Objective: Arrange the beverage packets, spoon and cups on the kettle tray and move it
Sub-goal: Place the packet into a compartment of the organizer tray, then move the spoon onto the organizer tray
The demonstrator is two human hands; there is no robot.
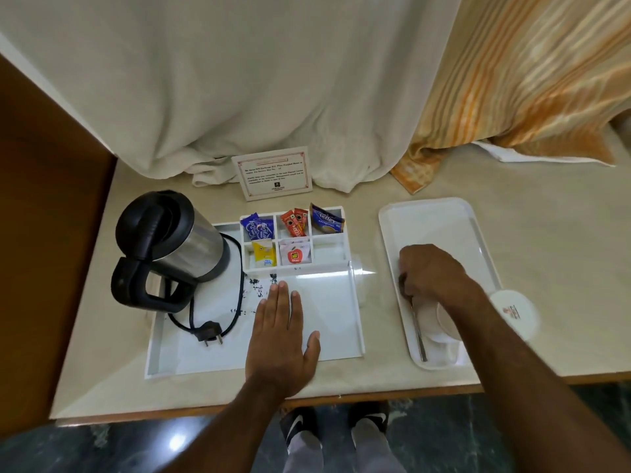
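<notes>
White kettle tray on counter, centre-left. Steel kettle on tray's left side, cord and plug in front. Beverage packets upright in divided compartments at tray's far edge; far-right and near-right compartments differ: one packet in far, near one bare. Left hand flat on tray floor, fingers extended, holding nothing. Right hand over smaller white tray at right, fingers curled at spoon top; grip itself hidden. Cups under wrist; lid-like disc right of tray.
</notes>
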